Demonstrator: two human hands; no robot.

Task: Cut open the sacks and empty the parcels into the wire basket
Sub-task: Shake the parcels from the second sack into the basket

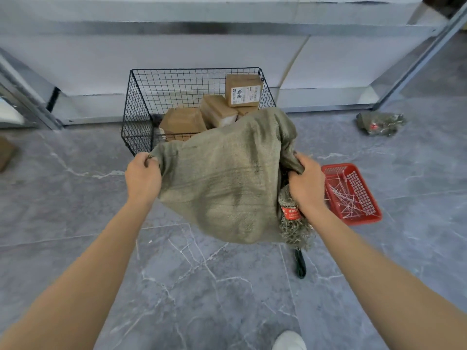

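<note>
The grey-green woven sack (222,178) is gripped at its corners by the left hand (142,176) and right hand (307,183), fingers curled tight, above the black wire basket (141,107).

Grey marble-veined tile floor (202,286), white metal-framed shelving (328,59) along the back, soft even light

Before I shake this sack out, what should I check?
1. Left hand grips the sack corner: ok.
2. Right hand grips the other side: ok.
3. Far end of sack over the basket rim: ok.
4. Sack mouth open: cannot tell, hidden.
5. Room in basket: ok; parcels fill only its right part.
6. Floor underfoot: not ok; a dark tool lies below the sack.
</note>
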